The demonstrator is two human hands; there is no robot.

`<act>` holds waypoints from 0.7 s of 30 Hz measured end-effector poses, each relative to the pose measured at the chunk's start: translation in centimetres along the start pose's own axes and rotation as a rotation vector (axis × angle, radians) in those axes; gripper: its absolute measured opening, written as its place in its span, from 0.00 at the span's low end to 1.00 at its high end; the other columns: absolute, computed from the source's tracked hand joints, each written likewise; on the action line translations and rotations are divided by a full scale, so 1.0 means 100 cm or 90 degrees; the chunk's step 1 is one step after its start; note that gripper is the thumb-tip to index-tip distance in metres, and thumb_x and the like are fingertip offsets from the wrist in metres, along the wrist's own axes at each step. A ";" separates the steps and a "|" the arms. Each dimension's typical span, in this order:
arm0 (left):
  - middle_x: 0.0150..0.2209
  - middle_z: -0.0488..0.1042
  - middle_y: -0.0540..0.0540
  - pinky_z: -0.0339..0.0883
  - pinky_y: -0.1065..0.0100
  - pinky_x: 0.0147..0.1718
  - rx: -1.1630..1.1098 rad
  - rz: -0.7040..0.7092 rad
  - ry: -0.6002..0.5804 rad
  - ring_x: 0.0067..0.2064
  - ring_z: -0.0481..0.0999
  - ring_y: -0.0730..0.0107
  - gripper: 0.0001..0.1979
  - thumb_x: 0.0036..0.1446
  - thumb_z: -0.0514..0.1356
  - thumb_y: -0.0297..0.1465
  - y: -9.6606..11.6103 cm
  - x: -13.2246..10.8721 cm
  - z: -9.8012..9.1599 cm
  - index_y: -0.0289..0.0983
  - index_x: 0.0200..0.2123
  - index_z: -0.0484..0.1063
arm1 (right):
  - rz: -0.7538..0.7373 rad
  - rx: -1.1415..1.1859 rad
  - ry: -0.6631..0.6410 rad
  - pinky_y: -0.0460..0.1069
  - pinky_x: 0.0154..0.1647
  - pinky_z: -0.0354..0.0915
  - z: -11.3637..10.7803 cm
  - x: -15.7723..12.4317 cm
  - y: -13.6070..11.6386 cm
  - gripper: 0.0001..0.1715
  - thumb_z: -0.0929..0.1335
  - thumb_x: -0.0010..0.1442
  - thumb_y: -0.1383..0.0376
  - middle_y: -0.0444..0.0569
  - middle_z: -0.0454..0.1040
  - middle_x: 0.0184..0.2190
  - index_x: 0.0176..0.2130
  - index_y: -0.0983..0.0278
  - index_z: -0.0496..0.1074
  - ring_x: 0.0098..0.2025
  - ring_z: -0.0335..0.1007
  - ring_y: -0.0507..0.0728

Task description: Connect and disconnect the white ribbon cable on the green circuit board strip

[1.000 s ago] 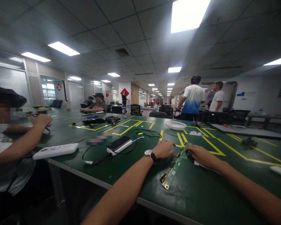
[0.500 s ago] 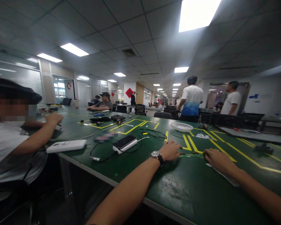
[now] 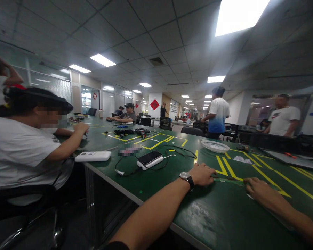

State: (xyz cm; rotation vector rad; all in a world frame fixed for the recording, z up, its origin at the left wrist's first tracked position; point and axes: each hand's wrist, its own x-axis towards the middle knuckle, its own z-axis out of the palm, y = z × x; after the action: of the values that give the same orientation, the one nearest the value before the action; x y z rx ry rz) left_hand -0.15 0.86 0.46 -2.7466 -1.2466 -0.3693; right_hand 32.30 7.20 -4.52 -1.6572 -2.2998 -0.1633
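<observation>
A thin green strip [image 3: 228, 180] lies low over the green table [image 3: 198, 211], stretched between my two hands. My left hand [image 3: 202, 174], with a watch on the wrist, has its fingers closed on the strip's left end. At the other end, my right hand [image 3: 258, 187] pinches the strip with bent fingers. A pale flat item shows partly beneath my right hand and forearm. The white round basket [image 3: 215, 146] stands beyond my hands, and crumpled white paper [image 3: 242, 159] lies to its right.
Left of my hands, a black phone [image 3: 150, 157] rests on a white block among cables. A white device [image 3: 93, 156] sits at the table's left edge, beside a seated person [image 3: 23, 149]. Yellow tape marks the tabletop. A laptop [image 3: 297, 160] lies at the right.
The view has turned left, so the table and my hands appear farther right. Both hands remain at the strip's ends. Another person has come into view at the far left.
</observation>
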 end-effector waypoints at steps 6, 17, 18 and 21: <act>0.53 0.72 0.44 0.62 0.51 0.50 0.009 0.009 -0.010 0.54 0.66 0.55 0.18 0.63 0.50 0.34 -0.001 0.000 -0.001 0.43 0.56 0.66 | 0.000 0.010 -0.014 0.61 0.50 0.68 0.010 0.005 0.013 0.33 0.57 0.63 0.52 0.65 0.71 0.53 0.53 0.70 0.73 0.51 0.70 0.69; 0.54 0.72 0.44 0.63 0.54 0.50 0.008 0.002 0.007 0.54 0.68 0.56 0.18 0.64 0.51 0.35 0.000 0.000 0.000 0.43 0.56 0.66 | 0.046 -0.030 -0.009 0.63 0.47 0.66 -0.015 -0.002 -0.001 0.32 0.55 0.64 0.50 0.61 0.74 0.48 0.49 0.64 0.75 0.49 0.71 0.70; 0.54 0.72 0.44 0.64 0.54 0.50 0.011 0.004 0.009 0.54 0.68 0.56 0.18 0.65 0.50 0.36 -0.001 0.001 0.000 0.43 0.56 0.66 | 0.037 -0.022 -0.028 0.63 0.48 0.66 -0.013 -0.001 -0.002 0.33 0.54 0.64 0.50 0.61 0.74 0.49 0.51 0.65 0.74 0.49 0.71 0.69; 0.54 0.72 0.44 0.64 0.53 0.49 0.013 0.011 0.026 0.54 0.68 0.55 0.18 0.66 0.50 0.37 -0.002 0.001 0.003 0.41 0.56 0.67 | -0.007 0.003 -0.056 0.61 0.51 0.66 -0.009 0.001 -0.009 0.34 0.54 0.65 0.49 0.60 0.71 0.53 0.55 0.65 0.71 0.53 0.69 0.67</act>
State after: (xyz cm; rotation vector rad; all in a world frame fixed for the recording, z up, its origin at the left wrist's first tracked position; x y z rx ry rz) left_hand -0.20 1.09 0.21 -2.7162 -1.2092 -0.4067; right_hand 31.62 6.72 -3.57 -1.6807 -2.3716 -0.0899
